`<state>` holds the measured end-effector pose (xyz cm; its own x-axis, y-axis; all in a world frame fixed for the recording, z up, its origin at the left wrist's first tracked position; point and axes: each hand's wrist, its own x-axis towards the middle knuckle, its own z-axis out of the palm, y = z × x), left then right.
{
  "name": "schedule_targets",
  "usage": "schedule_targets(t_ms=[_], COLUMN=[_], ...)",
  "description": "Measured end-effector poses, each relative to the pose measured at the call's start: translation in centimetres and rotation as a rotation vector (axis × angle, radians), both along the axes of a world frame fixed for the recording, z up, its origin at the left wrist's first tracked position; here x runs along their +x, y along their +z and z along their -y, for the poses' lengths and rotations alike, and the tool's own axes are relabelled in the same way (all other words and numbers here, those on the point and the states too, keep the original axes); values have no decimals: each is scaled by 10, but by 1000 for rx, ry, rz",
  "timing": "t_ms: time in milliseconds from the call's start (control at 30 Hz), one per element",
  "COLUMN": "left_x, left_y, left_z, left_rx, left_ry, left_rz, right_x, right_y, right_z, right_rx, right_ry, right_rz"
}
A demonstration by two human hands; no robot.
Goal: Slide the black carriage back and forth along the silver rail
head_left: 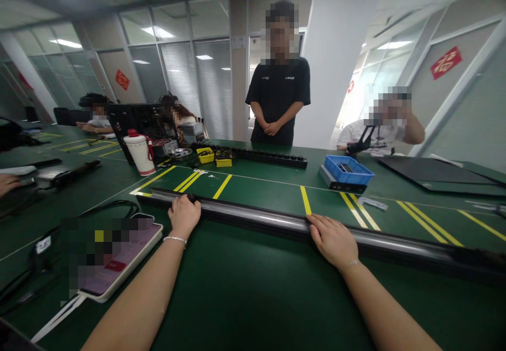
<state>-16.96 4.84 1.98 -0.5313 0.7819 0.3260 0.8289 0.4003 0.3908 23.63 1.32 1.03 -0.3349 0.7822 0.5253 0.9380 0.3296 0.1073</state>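
Note:
A long, dark, glossy bar (253, 215) lies across the green table, running from the left of centre to the right edge of the head view. My left hand (184, 214) is closed over the bar near its left end, the fingertips hidden behind it. Farther right, my right hand (334, 239) grips the same bar, with its fingers laid over the top and its thumb on the near side. The exact kind of bar cannot be made out. Its right end fades into a dark, blurred area.
Left of my forearm lies a phone (126, 259) with a cable. Beyond the bar are a white cup (139, 153), yellow trays (224, 159), a black strip (272, 158) and a blue basket (348, 169). A person (280, 98) stands across the table; others sit around it.

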Motion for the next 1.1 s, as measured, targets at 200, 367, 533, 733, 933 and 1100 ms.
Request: schedule_targets(t_ms=[200, 367, 533, 733, 933, 1100], left_x=[19, 25, 21, 7, -3, -4], left_y=[0, 2, -5, -16, -15, -12], left_z=[3, 5, 3, -5, -2, 2], left_rx=[-29, -43, 36, -11, -95, -125], left_ry=[-148, -197, -191, -238, -376, -439], left_rz=[-72, -93, -95, -118, -184, -278], right_x=[4, 5, 5, 5, 5, 4], right_y=[3, 4, 2, 2, 3, 2], right_z=[2, 3, 2, 2, 2, 2], right_rx=[-35, -65, -54, -37, -26, -20], right_ry=[32, 39, 31, 41, 43, 38], right_rz=[-18, 5, 17, 21, 24, 32])
